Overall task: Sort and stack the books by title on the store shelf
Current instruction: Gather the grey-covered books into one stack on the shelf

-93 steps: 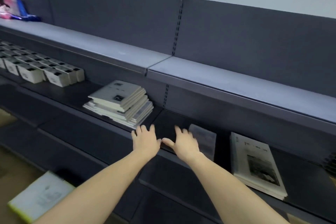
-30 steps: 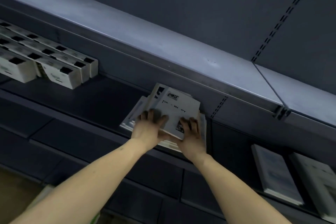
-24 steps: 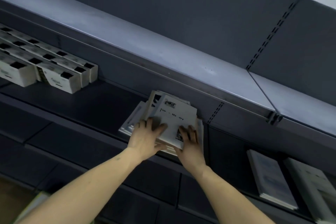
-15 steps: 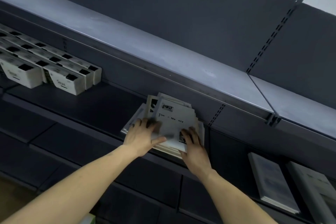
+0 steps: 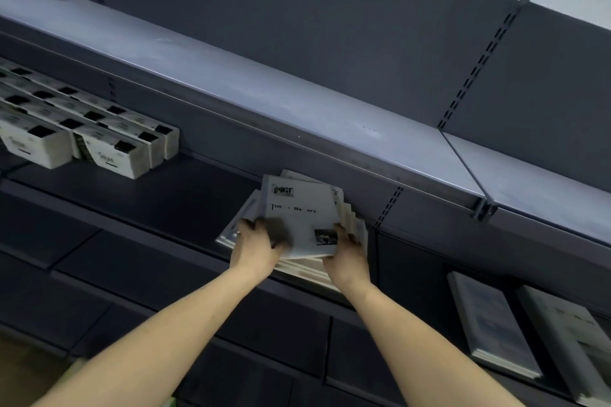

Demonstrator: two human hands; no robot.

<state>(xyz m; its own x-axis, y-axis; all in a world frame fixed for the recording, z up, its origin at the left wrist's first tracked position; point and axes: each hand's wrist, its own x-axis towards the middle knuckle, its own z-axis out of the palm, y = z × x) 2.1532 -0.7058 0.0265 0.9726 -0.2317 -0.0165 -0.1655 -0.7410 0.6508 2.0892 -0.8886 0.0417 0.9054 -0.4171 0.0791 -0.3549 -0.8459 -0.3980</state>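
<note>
On the middle shelf (image 5: 172, 195) of a dark store rack, near its front edge, a loose stack of pale books (image 5: 297, 225) is seen, fanned out so that the lower covers stick out to the left, right and front. The top book (image 5: 299, 208) lies face up, with broken lettering that reads partly as "Tim" and "Me ory" and a small dark picture near its lower right corner. The left hand (image 5: 261, 241) is laid on the left side of the stack, its fingers (image 5: 254, 225) curled over the top book's left edge and closed on it. The right hand (image 5: 347, 244) is pressed against the right side, its fingers (image 5: 342, 230) wrapped round the right edges of the upper books. Both forearms are bare. Further left on the same shelf, well apart from the stack, rows of white boxes (image 5: 109, 152) with black square marks are lined up. Above, a lighter grey upper shelf (image 5: 264, 99) runs across the view. To the right, in the next bay, two more books (image 5: 492, 320) are laid flat side by side, just beside each other and well apart from the hands
</note>
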